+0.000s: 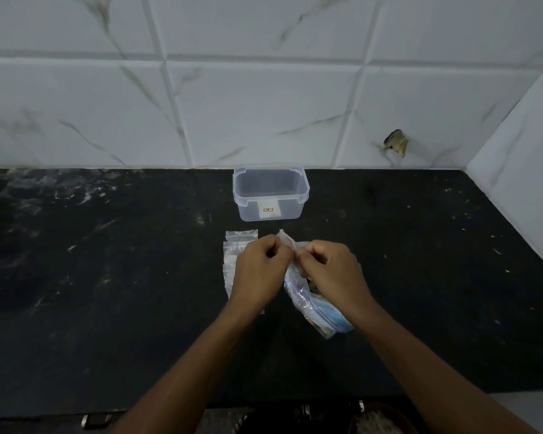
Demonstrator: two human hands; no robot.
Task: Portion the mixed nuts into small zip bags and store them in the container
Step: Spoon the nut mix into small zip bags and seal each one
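Head cam: both hands, left (pixel 257 267) and right (pixel 329 267), pinch the nut bag (pixel 308 302) mid-frame on the counter (pixel 107 277); small bags (pixel 237 245) just left, open container (pixel 271 194) above.

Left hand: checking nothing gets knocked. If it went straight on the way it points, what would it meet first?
Likely the clear container: the left hand points up and slightly right, past the bag top it pinches. Depth is unclear.

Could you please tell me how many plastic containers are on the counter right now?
1. The clear plastic container stands lidless at the back of the black counter, against the tiled wall, behind both hands and the zip bags.
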